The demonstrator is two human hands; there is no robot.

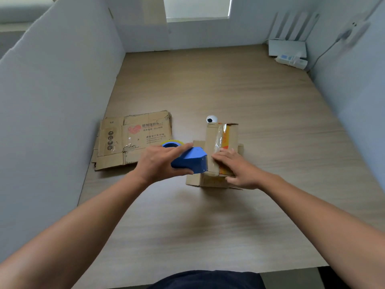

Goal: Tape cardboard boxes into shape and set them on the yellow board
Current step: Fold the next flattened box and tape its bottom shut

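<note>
A small cardboard box (215,135) stands at the table's middle, with clear tape running along its top seam and orange print on one flap. My left hand (160,162) grips a blue tape dispenser (190,160), whose front end touches the box's near left edge. My right hand (235,166) lies on the near end of the box top, fingers spread over the tape and thumb on the near side. A stack of flattened cardboard boxes (129,138) lies to the left. No yellow board is in view.
White partition walls (52,101) close in the wooden table (208,215) on the left, back and right. A small white camera (211,119) sits just behind the box. A white router (287,47) and power strip (291,61) occupy the far right corner.
</note>
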